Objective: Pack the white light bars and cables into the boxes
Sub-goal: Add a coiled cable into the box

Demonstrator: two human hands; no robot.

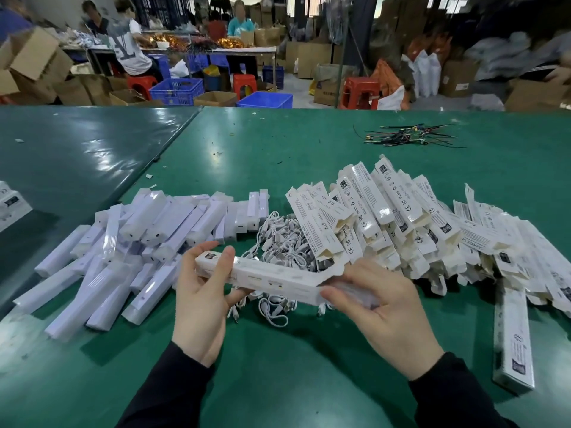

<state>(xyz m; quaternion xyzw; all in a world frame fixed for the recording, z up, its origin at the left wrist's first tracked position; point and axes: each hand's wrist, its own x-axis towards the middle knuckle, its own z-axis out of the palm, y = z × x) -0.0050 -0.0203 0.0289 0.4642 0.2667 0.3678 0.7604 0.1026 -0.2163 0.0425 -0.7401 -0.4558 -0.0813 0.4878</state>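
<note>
**One box held between both hands over the cable heap**

On the left of the green counter (pixel 278 366), a loose heap of white light bars (pixel 123 251) in clear wrap, lying crisscross. Just right of it, in front, left hand (pixel 202 304) curled round the closed end of a long white box (pixel 272 281), thumb on top, fingers below: grip pinching the box. Box held nearly level above the counter, open end toward the right with its flap standing up. Behind and under it, a tangle of white cables (pixel 278 242), between the bars and the cartons. At the open end, right hand (pixel 392 307), thumb against the box's mouth, fingers curled round something pale and blurred there; cannot tell whether a wrapped bar or only the carton. Further right, a big pile of empty printed boxes (pixel 401 223), flaps open, leaning over each other. At the far right edge, one closed box (pixel 511 344) lying alone, lengthwise toward the viewer. Beyond, near the far side, a small bundle of dark wires (pixel 408 138).
</note>
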